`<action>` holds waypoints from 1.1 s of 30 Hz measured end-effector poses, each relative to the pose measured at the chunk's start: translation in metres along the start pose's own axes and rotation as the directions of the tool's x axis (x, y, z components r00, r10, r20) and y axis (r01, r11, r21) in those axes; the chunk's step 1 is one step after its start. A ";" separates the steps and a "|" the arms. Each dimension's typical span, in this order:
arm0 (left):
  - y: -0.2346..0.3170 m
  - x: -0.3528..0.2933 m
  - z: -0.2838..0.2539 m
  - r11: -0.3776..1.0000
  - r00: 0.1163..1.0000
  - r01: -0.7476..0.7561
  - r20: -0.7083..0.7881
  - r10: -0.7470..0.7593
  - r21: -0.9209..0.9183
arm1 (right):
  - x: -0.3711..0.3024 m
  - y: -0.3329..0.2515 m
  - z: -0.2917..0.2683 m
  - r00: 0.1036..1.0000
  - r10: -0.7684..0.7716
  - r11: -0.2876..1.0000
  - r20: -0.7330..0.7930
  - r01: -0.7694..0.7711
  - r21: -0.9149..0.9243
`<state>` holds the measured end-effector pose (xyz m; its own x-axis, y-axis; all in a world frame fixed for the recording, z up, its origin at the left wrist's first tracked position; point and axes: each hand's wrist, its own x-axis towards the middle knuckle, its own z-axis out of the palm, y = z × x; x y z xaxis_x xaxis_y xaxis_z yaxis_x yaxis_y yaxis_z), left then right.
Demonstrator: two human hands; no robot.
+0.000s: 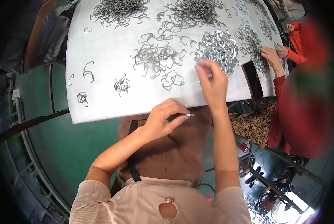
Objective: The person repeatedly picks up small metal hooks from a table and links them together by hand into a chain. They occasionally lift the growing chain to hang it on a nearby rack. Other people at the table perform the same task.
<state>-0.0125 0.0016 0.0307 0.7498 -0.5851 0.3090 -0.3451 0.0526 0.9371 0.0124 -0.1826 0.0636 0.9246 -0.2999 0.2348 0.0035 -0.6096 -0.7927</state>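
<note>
My left hand [164, 116] is closed at the table's near edge, pinching a small shiny silver metal piece [190, 115] between thumb and fingers. Only the tip of that piece shows. Farther forward and to the right, my right hand [215, 84] hovers at the near side of a heap of thick, bright silver bent links [218, 48]. Its thumb and forefinger are brought together; whatever lies between them is too small and blurred to name. Left of this hand lie a loose pile of thin dark bent wire hooks [154, 58] and a small linked group of hooks [173, 80].
The white-covered table [103, 108] also carries large dark hook piles [195, 13] at the back and small clusters [121, 85] at left. A black phone [252, 80] lies at the right edge. Beside it a co-worker's hand [271, 58] reaches into another pile.
</note>
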 end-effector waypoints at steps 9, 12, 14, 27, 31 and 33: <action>-0.005 -0.006 -0.005 0.998 1.000 0.024 -0.002 -0.024 -0.062 | 0.117 0.014 0.057 0.910 0.362 0.800 0.201 -0.192 -0.569; -0.006 -0.010 -0.006 0.998 1.000 0.014 -0.017 -0.015 -0.060 | 0.118 0.015 0.064 0.893 0.395 0.786 0.214 -0.208 -0.582; -0.004 -0.010 -0.006 0.998 1.000 0.020 -0.010 -0.021 -0.053 | 0.114 0.024 0.059 0.895 0.382 0.836 0.231 -0.227 -0.500; 0.013 -0.023 0.017 0.992 0.992 0.121 -0.029 -0.122 -0.029 | -0.047 -0.033 -0.043 0.839 0.409 0.749 0.358 -0.533 0.393; 0.012 -0.027 0.034 0.997 0.993 0.069 -0.095 -0.071 -0.023 | -0.109 -0.044 -0.057 0.839 0.473 0.730 0.268 -0.544 0.414; 0.018 -0.028 0.038 0.996 0.992 0.091 -0.085 -0.092 -0.016 | -0.129 -0.044 -0.059 0.840 0.499 0.736 0.214 -0.541 0.407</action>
<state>-0.0608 -0.0121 0.0325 0.8233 -0.5168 0.2345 -0.2669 0.0120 0.9636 -0.1297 -0.1601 0.1015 0.8600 -0.3988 -0.3185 -0.3424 0.0120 -0.9395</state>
